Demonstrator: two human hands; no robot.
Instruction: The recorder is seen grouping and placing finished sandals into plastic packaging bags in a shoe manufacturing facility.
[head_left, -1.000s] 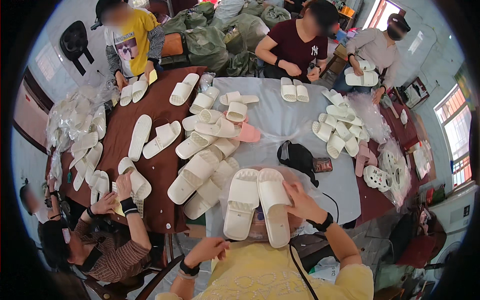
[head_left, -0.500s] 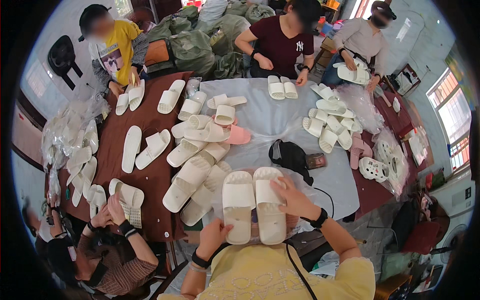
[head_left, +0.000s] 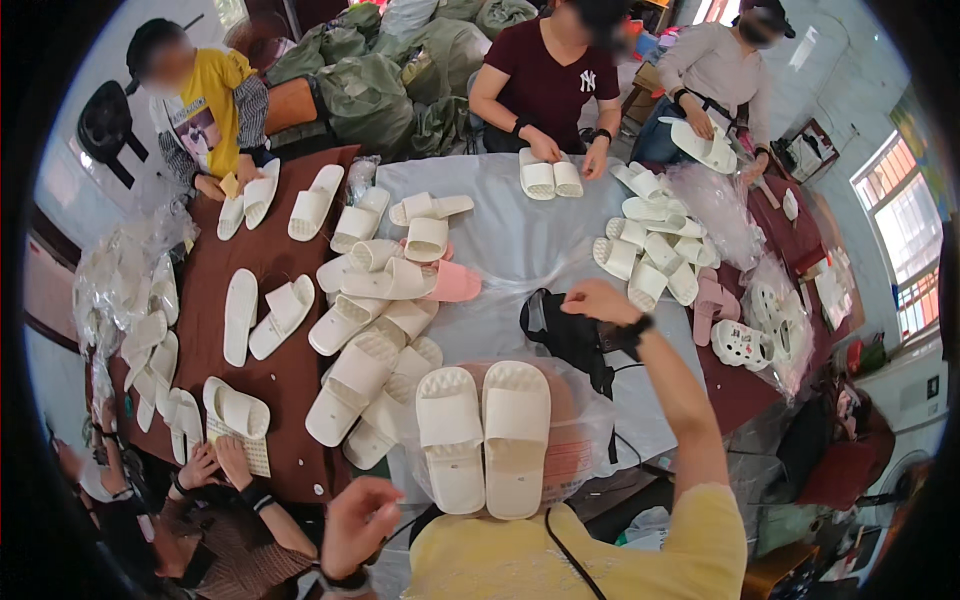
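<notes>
A pair of white slide slippers lies side by side right in front of me, toes away from my body: the left slipper and the right slipper. Under them is a clear plastic bag with red print. My left hand is off the slippers at their lower left, fingers loosely bent and apart, holding nothing I can see. Stretched forward, my right hand hovers by a black cloth bag beyond the slippers, its fingers loosely curled with nothing visible in them.
A heap of white slippers sits left of the pair, with a pink slipper among it. Another white slipper pile lies at right, near white clogs. Several co-workers handle slippers around the table. Green sacks stand behind.
Both my hands have let go of the slippers; my right hand has reached forward, my left has drawn back lower left. Across the table, a person's hand has come down onto a slipper pair.
</notes>
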